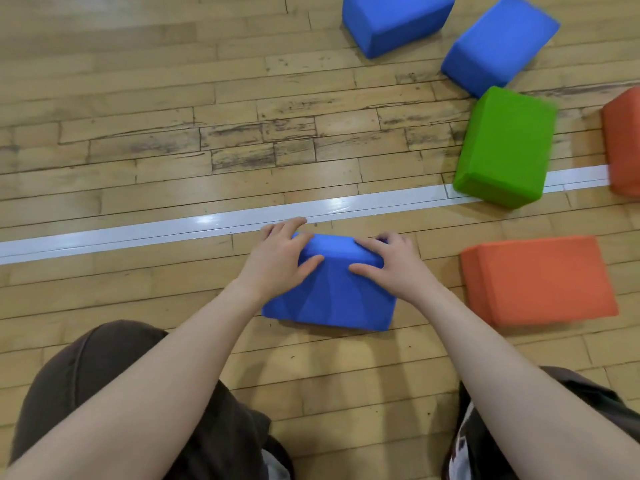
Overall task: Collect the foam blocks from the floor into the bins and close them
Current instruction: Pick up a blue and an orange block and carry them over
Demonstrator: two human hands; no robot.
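Both hands grip one blue foam block (332, 292) lying on the wooden floor (138, 140). The left hand (277, 258) curls over the block's far left corner, thumb on its top face; the right hand (394, 265) wraps the far right corner in the same way, fingers bent over the far edge. The block is a matte rectangular slab with softly rounded edges, its surface faintly creased between the two thumbs.

Just right of the grip lies an orange block (540, 278) of like shape, flat on the boards. Beyond the grip a glossy white line (173, 230) crosses the worn, scuffed planks. Further right and beyond, a green block (505, 147) rests across that line, with a second orange block (623, 140) at the frame edge beside it. Farthest from the grip are two more blue blocks (394, 19) (498, 43), the nearer one touching the green block's far corner. No bin shows in this view.
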